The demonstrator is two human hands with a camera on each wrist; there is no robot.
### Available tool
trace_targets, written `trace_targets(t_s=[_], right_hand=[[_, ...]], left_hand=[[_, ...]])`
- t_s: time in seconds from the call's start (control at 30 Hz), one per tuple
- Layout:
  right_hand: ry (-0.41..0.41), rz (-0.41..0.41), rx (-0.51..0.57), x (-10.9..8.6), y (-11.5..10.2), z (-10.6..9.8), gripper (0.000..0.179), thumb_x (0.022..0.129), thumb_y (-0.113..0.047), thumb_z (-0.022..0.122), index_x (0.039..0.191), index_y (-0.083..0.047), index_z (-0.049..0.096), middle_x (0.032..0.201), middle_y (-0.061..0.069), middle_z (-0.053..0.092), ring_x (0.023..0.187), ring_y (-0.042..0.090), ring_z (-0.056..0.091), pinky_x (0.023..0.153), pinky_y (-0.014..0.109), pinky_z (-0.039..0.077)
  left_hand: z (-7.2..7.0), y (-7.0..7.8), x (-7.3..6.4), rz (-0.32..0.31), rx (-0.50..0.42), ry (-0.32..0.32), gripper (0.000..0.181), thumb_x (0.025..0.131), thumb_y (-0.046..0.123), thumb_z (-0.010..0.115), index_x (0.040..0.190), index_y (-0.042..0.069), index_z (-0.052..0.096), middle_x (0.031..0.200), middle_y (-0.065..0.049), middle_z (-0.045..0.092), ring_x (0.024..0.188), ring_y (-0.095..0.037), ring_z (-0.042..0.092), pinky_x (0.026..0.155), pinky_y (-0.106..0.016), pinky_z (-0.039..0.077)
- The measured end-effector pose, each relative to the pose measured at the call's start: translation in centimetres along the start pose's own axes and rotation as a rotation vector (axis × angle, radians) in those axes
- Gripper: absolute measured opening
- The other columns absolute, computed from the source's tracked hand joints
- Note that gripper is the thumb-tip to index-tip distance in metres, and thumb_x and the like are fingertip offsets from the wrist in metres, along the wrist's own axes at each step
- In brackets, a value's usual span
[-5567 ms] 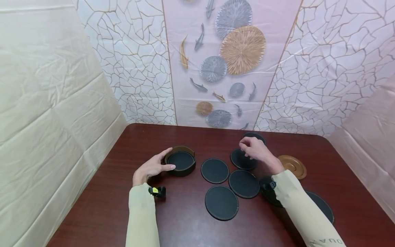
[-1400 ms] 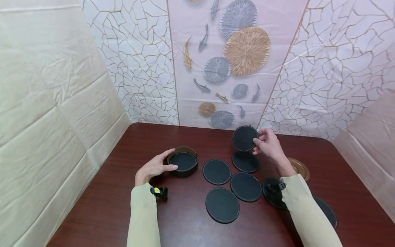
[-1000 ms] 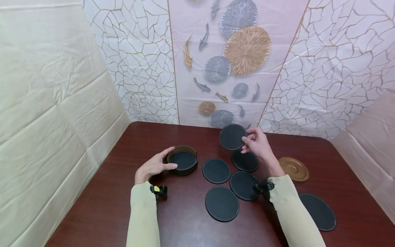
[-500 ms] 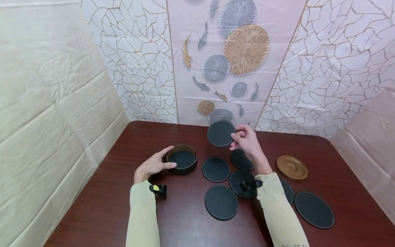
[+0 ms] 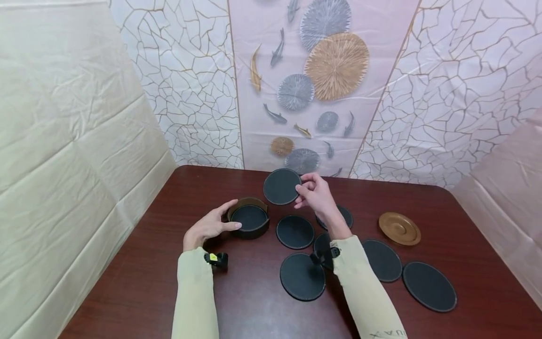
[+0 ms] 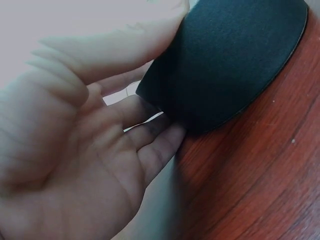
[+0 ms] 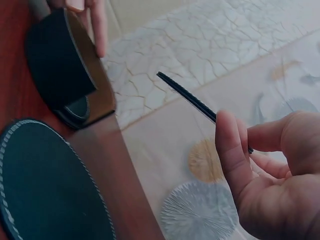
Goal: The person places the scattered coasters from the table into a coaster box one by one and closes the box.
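Note:
My left hand holds a round coaster holder, black outside and brown inside, with the thumb at its near side and fingers at the far side. A black coaster lies inside it. In the left wrist view the holder's dark wall sits between thumb and fingers. Above the table, right of the holder, my right hand pinches another black coaster by its right edge. The right wrist view shows this coaster edge-on, apart from the holder.
Several black stitched coasters lie flat on the dark red table, among them a middle one, a near one and a far-right one. A round brown lid-like disc lies at the right. Patterned cloth hangs behind the table.
The right hand took hold of the coaster at the back of the table, raised it and has carried it left toward the holder. The left hand has stayed on the holder.

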State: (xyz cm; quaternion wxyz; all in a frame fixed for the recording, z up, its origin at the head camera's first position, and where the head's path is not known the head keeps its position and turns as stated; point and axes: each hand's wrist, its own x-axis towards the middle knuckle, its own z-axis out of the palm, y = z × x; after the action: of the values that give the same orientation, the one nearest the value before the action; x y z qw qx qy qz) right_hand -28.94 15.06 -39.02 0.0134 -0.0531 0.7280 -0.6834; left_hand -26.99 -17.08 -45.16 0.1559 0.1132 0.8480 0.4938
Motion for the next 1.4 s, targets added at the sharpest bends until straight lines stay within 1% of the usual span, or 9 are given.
trace_targets(t_s=[0.13,0.27,0.4,0.6,0.83,1.0,1.13,1.27,1.4], right_hand=[[-0.026,0.003,-0.005,-0.1,0.7,1.1,0.034,0.097,-0.003,0.058,0.127,0.001,0.044,0.079,0.007,0.058,0.055,0.017,0.062,0.057,0.036,0.059],[-0.050,0.015,-0.012,-0.2,1.3,2.0,0.032,0.097,-0.003,0.057,0.127,0.001,0.044,0.079,0.008,0.057,0.054,0.017,0.061,0.057,0.036,0.059],[-0.082,0.003,-0.037,-0.1,1.4,3.0,0.032,0.097,-0.004,0.057,0.127,0.001,0.044,0.083,0.010,0.059,0.055,0.017,0.062,0.058,0.036,0.059],[-0.105,-0.002,-0.053,-0.1,2.0,4.4,0.031,0.097,-0.002,0.057,0.125,0.004,0.045,0.089,0.016,0.062,0.055,0.017,0.064,0.059,0.038,0.059],[-0.132,-0.012,-0.076,-0.1,2.8,5.3,0.033,0.097,-0.001,0.057,0.127,0.006,0.045,0.098,0.027,0.062,0.056,0.015,0.064,0.060,0.040,0.060],[-0.112,0.000,-0.086,0.0,3.3,5.6,0.029,0.097,-0.001,0.056,0.125,0.003,0.047,0.097,0.025,0.062,0.055,0.015,0.064,0.059,0.040,0.060],[-0.129,0.015,-0.114,-0.2,3.4,6.0,0.029,0.097,-0.002,0.056,0.125,0.001,0.048,0.098,0.023,0.063,0.056,0.016,0.065,0.062,0.043,0.060],[-0.175,0.042,-0.154,-0.2,3.5,6.6,0.031,0.098,-0.004,0.056,0.128,0.000,0.049,0.104,0.028,0.063,0.061,0.021,0.067,0.069,0.051,0.059],[-0.226,0.072,-0.191,-0.4,3.5,7.0,0.035,0.099,-0.005,0.056,0.132,0.001,0.047,0.108,0.031,0.063,0.069,0.032,0.070,0.073,0.053,0.057]], left_hand=[[0.3,-0.2,0.0,-0.010,-0.013,-0.004,0.081,0.086,0.030,0.075,0.154,0.031,0.031,0.161,-0.001,0.027,0.151,-0.029,0.018,0.118,-0.056,0.023],[0.3,-0.3,0.0,-0.003,0.005,-0.011,0.081,0.087,0.033,0.075,0.155,0.030,0.030,0.162,-0.003,0.026,0.150,-0.031,0.020,0.117,-0.057,0.024],[0.1,0.0,0.0,-0.011,0.013,0.007,0.081,0.086,0.033,0.075,0.154,0.031,0.031,0.161,-0.004,0.028,0.148,-0.032,0.022,0.116,-0.058,0.025],[-0.1,-0.1,0.1,-0.021,0.016,0.012,0.081,0.086,0.034,0.074,0.154,0.032,0.030,0.160,-0.004,0.029,0.146,-0.031,0.025,0.116,-0.058,0.026],[-0.1,-0.1,0.2,-0.014,-0.010,0.004,0.080,0.086,0.031,0.075,0.154,0.030,0.032,0.158,-0.004,0.032,0.145,-0.030,0.027,0.117,-0.055,0.026],[-0.1,0.0,0.5,-0.017,-0.015,-0.002,0.081,0.085,0.030,0.076,0.154,0.030,0.032,0.158,-0.005,0.032,0.145,-0.030,0.027,0.117,-0.055,0.026],[0.0,-0.1,0.6,-0.020,-0.002,0.001,0.081,0.086,0.030,0.075,0.154,0.029,0.032,0.159,-0.005,0.032,0.146,-0.030,0.027,0.117,-0.055,0.025],[0.0,-0.2,0.6,-0.016,-0.006,0.005,0.081,0.086,0.030,0.075,0.154,0.028,0.032,0.157,-0.006,0.035,0.144,-0.030,0.030,0.117,-0.055,0.026],[0.0,-0.2,0.6,-0.011,-0.016,0.004,0.082,0.085,0.030,0.076,0.154,0.029,0.032,0.157,-0.005,0.035,0.145,-0.030,0.029,0.117,-0.055,0.026]])
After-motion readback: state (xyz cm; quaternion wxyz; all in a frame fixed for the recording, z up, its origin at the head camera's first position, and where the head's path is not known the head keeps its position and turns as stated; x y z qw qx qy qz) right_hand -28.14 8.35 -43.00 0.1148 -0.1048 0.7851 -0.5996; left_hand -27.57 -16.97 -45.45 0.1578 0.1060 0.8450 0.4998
